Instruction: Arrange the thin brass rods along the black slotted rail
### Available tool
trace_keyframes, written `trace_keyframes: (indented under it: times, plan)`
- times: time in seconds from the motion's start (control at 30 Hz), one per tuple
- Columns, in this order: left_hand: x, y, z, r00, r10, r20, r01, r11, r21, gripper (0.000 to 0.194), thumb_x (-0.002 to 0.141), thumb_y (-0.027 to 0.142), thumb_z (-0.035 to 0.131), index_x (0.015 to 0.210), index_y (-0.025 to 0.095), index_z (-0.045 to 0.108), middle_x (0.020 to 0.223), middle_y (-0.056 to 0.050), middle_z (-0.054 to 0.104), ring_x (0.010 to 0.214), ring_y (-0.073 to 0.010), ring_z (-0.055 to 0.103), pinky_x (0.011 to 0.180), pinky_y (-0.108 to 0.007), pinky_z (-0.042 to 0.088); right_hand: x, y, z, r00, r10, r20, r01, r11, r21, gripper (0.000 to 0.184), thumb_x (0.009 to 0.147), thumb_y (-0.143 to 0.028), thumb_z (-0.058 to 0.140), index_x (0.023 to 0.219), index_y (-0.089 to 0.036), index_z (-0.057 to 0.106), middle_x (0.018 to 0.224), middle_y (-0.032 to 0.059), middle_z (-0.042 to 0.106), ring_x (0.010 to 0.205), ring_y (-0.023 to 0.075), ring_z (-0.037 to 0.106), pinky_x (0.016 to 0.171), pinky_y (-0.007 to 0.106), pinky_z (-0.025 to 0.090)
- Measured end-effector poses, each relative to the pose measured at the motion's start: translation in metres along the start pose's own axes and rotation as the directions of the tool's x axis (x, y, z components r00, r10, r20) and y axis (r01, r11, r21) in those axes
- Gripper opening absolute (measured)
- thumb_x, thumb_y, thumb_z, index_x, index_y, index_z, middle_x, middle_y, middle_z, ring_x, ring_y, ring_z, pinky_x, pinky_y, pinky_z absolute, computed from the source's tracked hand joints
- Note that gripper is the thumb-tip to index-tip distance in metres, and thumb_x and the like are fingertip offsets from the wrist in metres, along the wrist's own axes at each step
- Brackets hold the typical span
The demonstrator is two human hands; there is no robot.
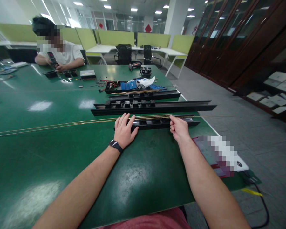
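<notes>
Across the nearest black channel rail (153,126) lie several long, thin golden rods (69,123), reaching far out to the left over the table. Flat on the rail's left end rests my left hand (124,129), fingers spread over the rods, with a dark band on the wrist. My right hand (180,128) is closed in a pinch on a thin golden rod near the rail's right part. One rod extends past it to the right. Dark blocks sit inside the rail between my hands. What lies under my left palm is hidden.
Beyond are a longer black rail (181,106) with dark blocks and another rail (166,94). Farther off lie a black tray (112,90) with blue items and a power drill (134,66). A co-worker (68,55) sits back left. A partly blurred sheet (202,149) lies right, near the table edge.
</notes>
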State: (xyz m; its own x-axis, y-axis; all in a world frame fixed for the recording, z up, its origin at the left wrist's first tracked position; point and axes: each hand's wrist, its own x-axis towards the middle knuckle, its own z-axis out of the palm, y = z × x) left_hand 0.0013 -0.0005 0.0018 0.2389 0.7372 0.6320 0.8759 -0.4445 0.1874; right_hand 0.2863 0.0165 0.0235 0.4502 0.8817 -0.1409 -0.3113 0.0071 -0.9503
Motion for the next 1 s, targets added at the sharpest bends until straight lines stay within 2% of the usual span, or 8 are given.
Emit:
trace_keyframes:
  times: [0.63, 1.0]
  plan:
    - [0.0005, 0.0004, -0.0014, 1.0, 0.003, 0.015, -0.003, 1.0, 0.001, 0.057, 0.096, 0.044, 0.056, 0.149, 0.022, 0.052, 0.155, -0.015, 0.049, 0.152, -0.0307, 0.036, 0.126, -0.052, 0.023, 0.0016, -0.0017, 0.0004, 1.0, -0.001, -0.014, 0.002, 1.0, 0.013, 0.032, 0.079, -0.025, 0.079, 0.064, -0.019, 0.052, 0.054, -0.0046, 0.052, 0.033, 0.0042, 0.038, 0.027, 0.015, 0.021]
    - [0.0003, -0.0002, -0.0011, 1.0, 0.006, 0.008, -0.006, 1.0, -0.004, 0.058, 0.095, 0.043, 0.057, 0.149, 0.023, 0.051, 0.155, -0.015, 0.049, 0.152, -0.0315, 0.036, 0.126, -0.053, 0.024, 0.0002, -0.0029, 0.0016, 1.0, 0.009, -0.028, -0.009, 1.0, 0.019, 0.035, 0.077, -0.027, 0.082, 0.065, -0.019, 0.05, 0.053, -0.0047, 0.053, 0.032, 0.0043, 0.037, 0.027, 0.015, 0.021]
